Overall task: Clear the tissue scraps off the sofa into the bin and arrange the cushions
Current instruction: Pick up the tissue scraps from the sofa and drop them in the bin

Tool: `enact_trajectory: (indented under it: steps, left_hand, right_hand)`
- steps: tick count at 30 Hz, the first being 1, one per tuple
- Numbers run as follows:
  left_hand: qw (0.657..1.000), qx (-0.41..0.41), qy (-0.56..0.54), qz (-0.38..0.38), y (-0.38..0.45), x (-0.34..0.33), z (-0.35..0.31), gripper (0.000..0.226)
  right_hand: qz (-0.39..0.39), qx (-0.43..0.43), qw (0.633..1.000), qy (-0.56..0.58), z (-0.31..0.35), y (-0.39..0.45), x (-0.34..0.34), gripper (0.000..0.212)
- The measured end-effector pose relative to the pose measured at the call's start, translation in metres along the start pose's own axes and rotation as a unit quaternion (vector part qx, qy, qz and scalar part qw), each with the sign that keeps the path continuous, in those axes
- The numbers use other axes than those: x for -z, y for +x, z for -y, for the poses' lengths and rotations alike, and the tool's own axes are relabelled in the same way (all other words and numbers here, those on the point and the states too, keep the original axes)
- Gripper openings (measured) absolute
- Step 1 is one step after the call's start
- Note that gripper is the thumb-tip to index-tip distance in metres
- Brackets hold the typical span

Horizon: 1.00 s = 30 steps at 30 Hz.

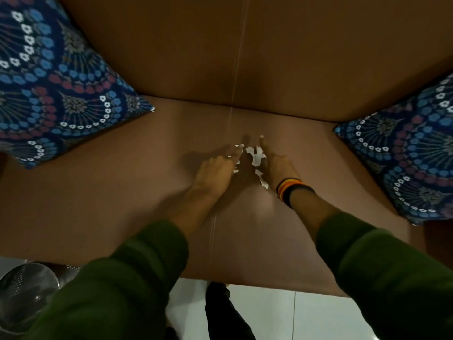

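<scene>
Small white tissue scraps lie bunched on the brown sofa seat, near its back. My left hand and my right hand rest flat on the seat on either side of the scraps, fingers stretched forward and angled toward each other. Both touch the edges of the pile; neither grips anything. A blue patterned cushion leans at the left end of the sofa. A matching cushion sits at the right end. A shiny metal bin stands on the floor at the lower left.
The sofa backrest rises behind the seat. White floor tiles show below the sofa's front edge, with my dark-clad leg between them. Green sleeves cover both forearms; bands circle my right wrist.
</scene>
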<state>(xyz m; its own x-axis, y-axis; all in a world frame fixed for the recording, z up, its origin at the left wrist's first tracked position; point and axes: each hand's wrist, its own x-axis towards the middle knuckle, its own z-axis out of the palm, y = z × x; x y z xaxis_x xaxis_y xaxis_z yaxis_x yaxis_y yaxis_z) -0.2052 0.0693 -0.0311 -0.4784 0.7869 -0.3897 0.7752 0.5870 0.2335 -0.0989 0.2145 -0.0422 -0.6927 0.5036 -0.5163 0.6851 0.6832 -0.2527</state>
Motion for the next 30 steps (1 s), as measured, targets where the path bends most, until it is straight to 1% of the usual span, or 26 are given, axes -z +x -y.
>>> enact_trajectory:
  steps: [1, 2, 4, 6, 8, 11, 15, 19, 23, 25, 27, 29, 30]
  left_hand:
    - [1.000, 0.007, 0.002, -0.005, 0.009, -0.003, -0.007, 0.066]
    - [1.000, 0.015, 0.009, -0.008, 0.017, -0.007, -0.010, 0.061]
    - [0.999, 0.033, 0.023, -0.012, 0.024, -0.013, -0.011, 0.046]
    - [0.998, 0.048, 0.033, -0.037, 0.021, -0.016, -0.010, 0.034]
    - [0.996, 0.066, 0.029, -0.055, 0.011, -0.015, -0.007, 0.025]
    - [0.992, 0.107, -0.022, -0.067, -0.017, -0.011, 0.003, 0.027]
    - [0.975, 0.129, -0.113, -0.140, -0.075, -0.007, 0.037, 0.017]
    - [0.964, 0.151, -0.155, -0.156, -0.144, -0.012, 0.092, 0.017]
    - [0.942, 0.213, -0.185, -0.182, -0.227, -0.015, 0.161, 0.019]
    - [0.923, 0.249, -0.215, -0.198, -0.276, -0.021, 0.203, 0.021]
    - [0.898, 0.291, -0.245, -0.222, -0.327, -0.031, 0.244, 0.024]
    - [0.872, 0.342, -0.263, -0.232, -0.372, -0.050, 0.283, 0.021]
    - [0.860, 0.372, -0.269, -0.223, -0.393, -0.061, 0.302, 0.021]
  right_hand:
    - [0.007, 0.009, 1.000, -0.006, 0.002, 0.006, 0.000, 0.073]
    - [0.007, 0.015, 1.000, 0.001, 0.003, 0.011, -0.002, 0.064]
    - [-0.004, 0.026, 1.000, 0.011, 0.004, 0.014, -0.010, 0.048]
    - [-0.014, 0.006, 0.998, 0.056, 0.004, 0.007, -0.021, 0.037]
    - [-0.031, -0.021, 0.993, 0.114, 0.004, -0.011, -0.031, 0.031]
    - [-0.058, -0.023, 0.986, 0.154, 0.013, -0.054, -0.041, 0.019]
    - [-0.045, -0.013, 0.983, 0.180, 0.052, -0.099, -0.059, 0.014]
    - [-0.046, 0.018, 0.982, 0.181, 0.115, -0.128, -0.078, 0.015]
    - [-0.035, 0.075, 0.983, 0.165, 0.203, -0.152, -0.098, 0.012]
    - [-0.023, 0.111, 0.982, 0.151, 0.255, -0.164, -0.114, 0.015]
    - [0.001, 0.136, 0.979, 0.149, 0.310, -0.177, -0.137, 0.012]
    - [0.021, 0.169, 0.975, 0.145, 0.363, -0.190, -0.168, 0.017]
    - [0.036, 0.186, 0.972, 0.141, 0.389, -0.195, -0.187, 0.022]
